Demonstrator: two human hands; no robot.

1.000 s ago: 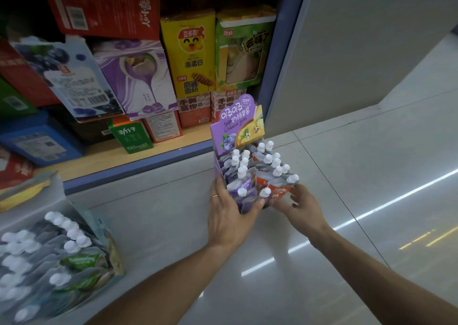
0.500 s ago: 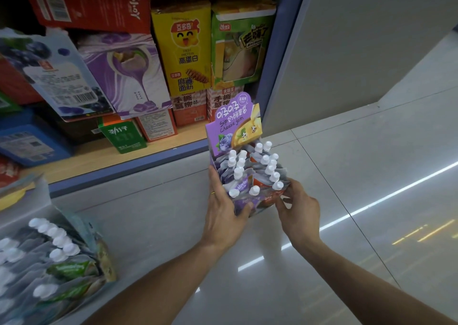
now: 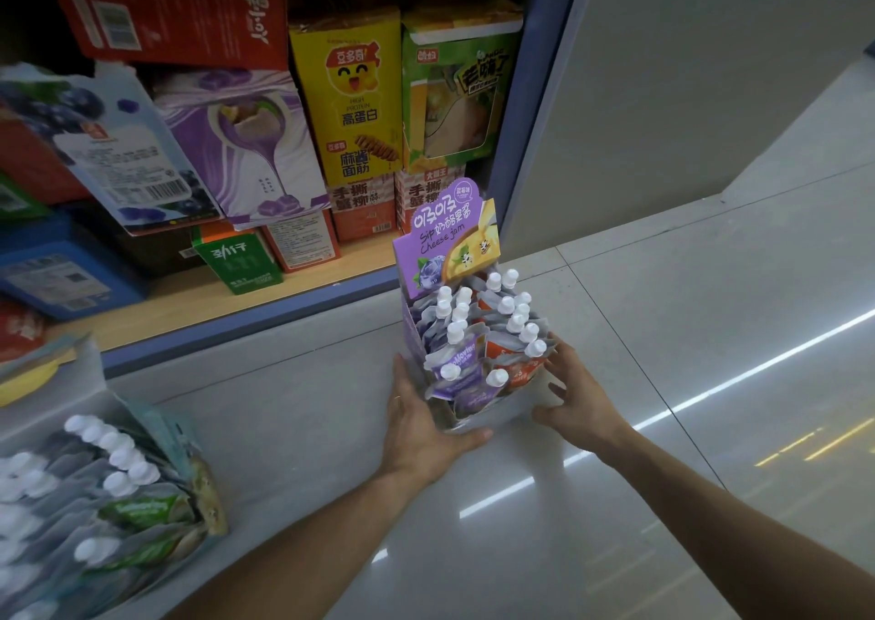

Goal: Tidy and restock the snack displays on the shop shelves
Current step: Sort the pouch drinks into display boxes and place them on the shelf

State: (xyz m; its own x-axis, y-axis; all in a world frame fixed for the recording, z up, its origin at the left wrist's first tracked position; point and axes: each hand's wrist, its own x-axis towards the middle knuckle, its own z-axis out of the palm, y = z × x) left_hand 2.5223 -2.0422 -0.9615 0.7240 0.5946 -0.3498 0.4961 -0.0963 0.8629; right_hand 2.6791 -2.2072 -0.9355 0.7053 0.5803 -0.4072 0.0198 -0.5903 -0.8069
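While both hands clasp it from either side, one display box (image 3: 478, 411) of spouted pouches stands on the floor (image 3: 663, 335), just off the right end of the shelf edge (image 3: 246, 330). Left hand (image 3: 426, 423) wraps the left wall, thumb under the front; right hand (image 3: 580, 394) grips the right wall. About fourteen white caps (image 3: 457, 333) show. One purple header card (image 3: 445, 236) rises behind. A second box of pouches (image 3: 94, 491) sits at lower left.
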